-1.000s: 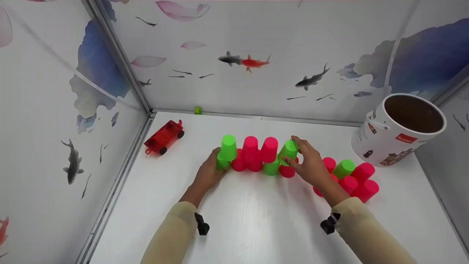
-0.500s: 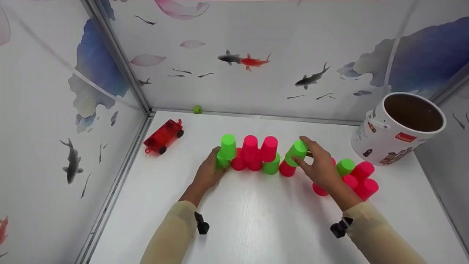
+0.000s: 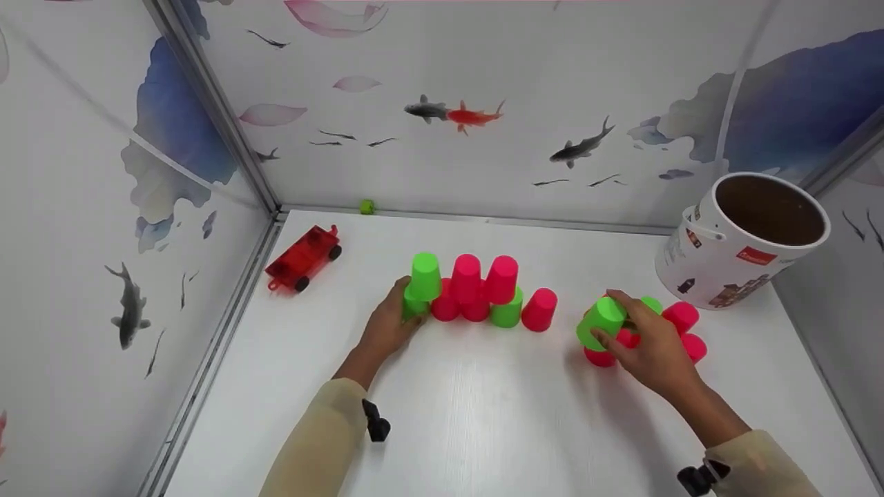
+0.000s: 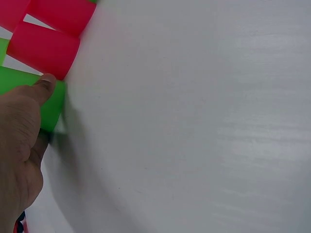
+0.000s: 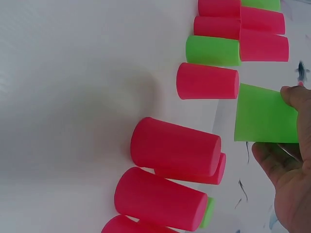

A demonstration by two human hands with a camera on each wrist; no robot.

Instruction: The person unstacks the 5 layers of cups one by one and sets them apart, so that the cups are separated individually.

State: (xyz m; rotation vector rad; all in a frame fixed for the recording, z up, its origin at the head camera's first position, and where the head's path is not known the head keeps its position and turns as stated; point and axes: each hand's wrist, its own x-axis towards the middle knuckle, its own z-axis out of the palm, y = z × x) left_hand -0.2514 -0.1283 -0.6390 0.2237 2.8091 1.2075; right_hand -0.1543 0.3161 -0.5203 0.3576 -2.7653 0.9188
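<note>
Upside-down plastic cups stand in a row with others stacked on top. My left hand point(image 3: 387, 328) holds the green cup point(image 4: 52, 109) at the bottom row's left end, thumb on its near side. Directly above it sits another green cup point(image 3: 426, 275). Two pink-red cups, including one point(image 3: 467, 275), continue the upper level over pink and green ones. At the row's right end, a single pink-red cup point(image 3: 539, 310) has nothing on it. My right hand point(image 3: 656, 348) grips a green cup point(image 5: 265, 114), raised above a cluster of pink-red cups point(image 5: 175, 148) that it partly hides.
A white bucket point(image 3: 722, 269) with printed pictures stands at the back right. Toward the back left is a red toy wagon point(image 3: 304, 259) with black wheels. A small green object point(image 3: 367, 206) lies by the back wall. Printed walls enclose the white table point(image 3: 469, 414).
My right hand has lifted the green cup off the row's right-end pink-red cup and carried it right, over the cluster. The left hand keeps its hold in place.
</note>
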